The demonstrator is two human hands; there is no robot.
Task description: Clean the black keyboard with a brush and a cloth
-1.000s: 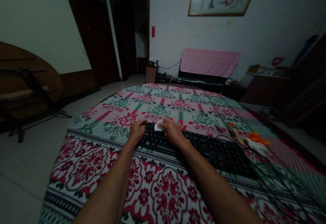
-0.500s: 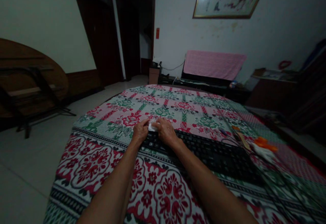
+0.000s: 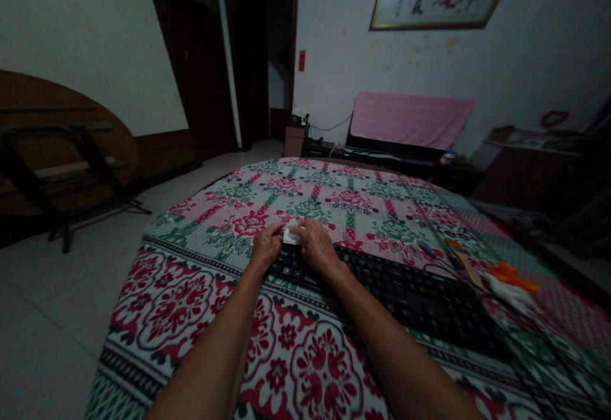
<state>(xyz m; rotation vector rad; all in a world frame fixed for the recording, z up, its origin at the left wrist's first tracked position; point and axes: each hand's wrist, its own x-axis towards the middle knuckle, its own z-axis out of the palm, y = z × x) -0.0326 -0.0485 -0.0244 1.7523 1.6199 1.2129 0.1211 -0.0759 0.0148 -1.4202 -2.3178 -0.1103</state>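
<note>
A crumpled white tissue (image 3: pixel 292 235) shows between my two hands, at the far left corner of a black keyboard (image 3: pixel 420 296). My right hand (image 3: pixel 319 247) is closed on the tissue, pinching it by its right side above the keys. Beside it, my left hand (image 3: pixel 265 246) is closed at the keyboard's left end, its fingertips close to the tissue's left edge. Whether those fingers grip the keyboard corner or the tissue is too dim to tell. The keyboard lies slanted on a patterned cloth (image 3: pixel 210 305), and my right forearm crosses over part of it.
Right of the keyboard lie an orange item (image 3: pixel 514 277), a white crumpled piece (image 3: pixel 508 294), a light flat stick (image 3: pixel 468 268) and dark cables. A folded round table (image 3: pixel 67 108) leans at the left wall. A pink towel (image 3: pixel 413 118) covers something at the back.
The view has shifted slightly, so the scene sits a little further right. More of the white tissue shows between my hands. Both hands stay at the keyboard's left end.
</note>
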